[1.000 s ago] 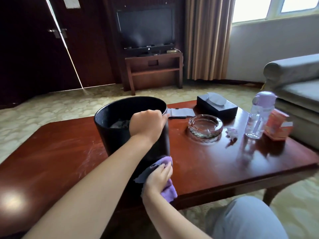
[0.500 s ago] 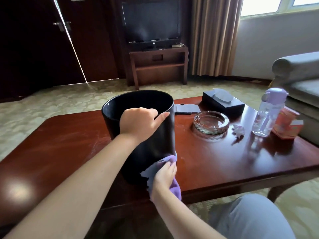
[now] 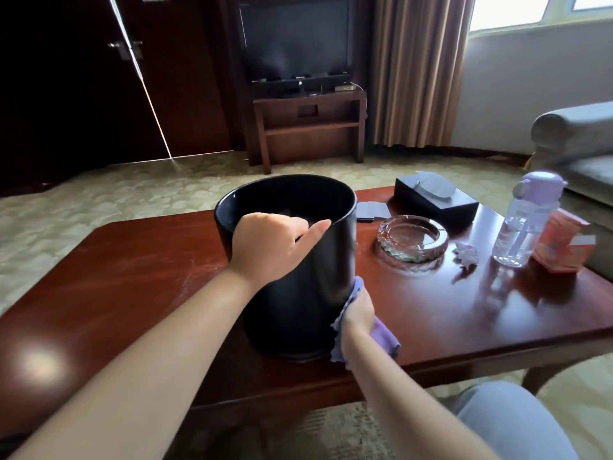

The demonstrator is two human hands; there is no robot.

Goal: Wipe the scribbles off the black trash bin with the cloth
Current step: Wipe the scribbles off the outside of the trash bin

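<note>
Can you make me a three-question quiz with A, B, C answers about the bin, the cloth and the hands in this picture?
1. Where is the black trash bin standing?
A. on the carpet
B. on the wooden table
C. on the sofa

2. What colour is the cloth?
A. purple
B. yellow
C. green

3. What is the left hand doing?
A. lying flat on the table
B. lifting the water bottle
C. gripping the bin's rim

Answers: 1 B, the bin's base sits on the red-brown tabletop. 2 A, purple fabric sticks out around the right hand, which presses it to the bin's side. 3 C, its fingers curl over the top edge.
</note>
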